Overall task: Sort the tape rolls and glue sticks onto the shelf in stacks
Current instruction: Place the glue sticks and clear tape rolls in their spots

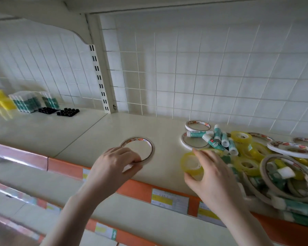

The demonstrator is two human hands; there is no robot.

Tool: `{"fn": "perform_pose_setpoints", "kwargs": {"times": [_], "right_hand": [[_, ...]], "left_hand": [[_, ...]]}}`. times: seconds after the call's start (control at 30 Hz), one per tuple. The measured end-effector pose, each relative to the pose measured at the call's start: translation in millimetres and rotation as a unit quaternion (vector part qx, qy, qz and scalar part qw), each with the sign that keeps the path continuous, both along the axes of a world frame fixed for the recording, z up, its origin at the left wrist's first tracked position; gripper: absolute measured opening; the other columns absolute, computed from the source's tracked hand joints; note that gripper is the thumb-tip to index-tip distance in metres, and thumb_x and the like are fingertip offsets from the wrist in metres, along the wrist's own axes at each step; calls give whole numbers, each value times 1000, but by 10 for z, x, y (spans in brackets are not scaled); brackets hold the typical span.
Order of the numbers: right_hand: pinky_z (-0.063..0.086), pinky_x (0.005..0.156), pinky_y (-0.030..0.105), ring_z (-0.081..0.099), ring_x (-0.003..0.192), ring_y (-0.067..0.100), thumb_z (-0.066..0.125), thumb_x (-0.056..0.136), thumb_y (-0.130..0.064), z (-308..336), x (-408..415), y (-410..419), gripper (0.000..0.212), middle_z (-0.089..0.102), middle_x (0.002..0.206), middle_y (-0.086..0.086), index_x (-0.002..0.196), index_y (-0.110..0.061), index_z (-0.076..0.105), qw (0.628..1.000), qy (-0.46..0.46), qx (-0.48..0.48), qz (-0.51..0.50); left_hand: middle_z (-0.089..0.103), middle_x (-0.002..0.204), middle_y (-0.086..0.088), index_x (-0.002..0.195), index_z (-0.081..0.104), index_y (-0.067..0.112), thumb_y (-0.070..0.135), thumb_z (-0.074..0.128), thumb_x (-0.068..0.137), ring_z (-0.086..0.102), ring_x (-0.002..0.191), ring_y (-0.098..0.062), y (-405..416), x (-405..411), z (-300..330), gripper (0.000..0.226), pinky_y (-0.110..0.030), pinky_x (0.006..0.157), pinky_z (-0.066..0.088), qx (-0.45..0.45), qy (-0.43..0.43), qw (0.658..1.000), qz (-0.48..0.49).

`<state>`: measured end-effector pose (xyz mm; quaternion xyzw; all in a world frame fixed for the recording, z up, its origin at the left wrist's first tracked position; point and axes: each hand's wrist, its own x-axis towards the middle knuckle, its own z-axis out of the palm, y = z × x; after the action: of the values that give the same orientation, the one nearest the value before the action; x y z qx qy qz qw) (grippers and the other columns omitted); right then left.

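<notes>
Gripping a thin white tape ring point(138, 150), left hand point(112, 167); right hand point(213, 178) pinches glossy yellow tape roll point(191, 164).

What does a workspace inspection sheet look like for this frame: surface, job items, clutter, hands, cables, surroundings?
Surface: cream shelf with orange price strip along the front edge.
Job's things: one wide flat tape ring set apart at centre; mixed pile of tape rings, yellow tape rolls and glue sticks at right.
Clutter: black trays, boxed stock, yellow packs at far left.
Hands: left hand grips the flat ring's near edge; right hand holds a yellow tape roll.
Cables: nothing seen.
Surroundings: white wire-grid back panel, slotted upright.
</notes>
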<state>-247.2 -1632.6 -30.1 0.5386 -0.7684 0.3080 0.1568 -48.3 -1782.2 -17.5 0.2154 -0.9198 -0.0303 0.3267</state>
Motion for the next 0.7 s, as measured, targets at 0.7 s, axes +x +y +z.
{"fn": "perform_pose_setpoints", "kwargs": {"times": [0.7], "right_hand": [[47, 79, 29, 65, 91, 22, 82, 67, -27, 173, 2864, -2802, 46, 67, 102, 3, 109, -12, 70, 989, -114, -42, 82]], "left_hand": [[60, 72, 11, 77, 65, 21, 41, 53, 84, 58, 66, -12, -2360, 3121, 337, 25, -26, 65, 45, -52, 13, 996, 70]]}}
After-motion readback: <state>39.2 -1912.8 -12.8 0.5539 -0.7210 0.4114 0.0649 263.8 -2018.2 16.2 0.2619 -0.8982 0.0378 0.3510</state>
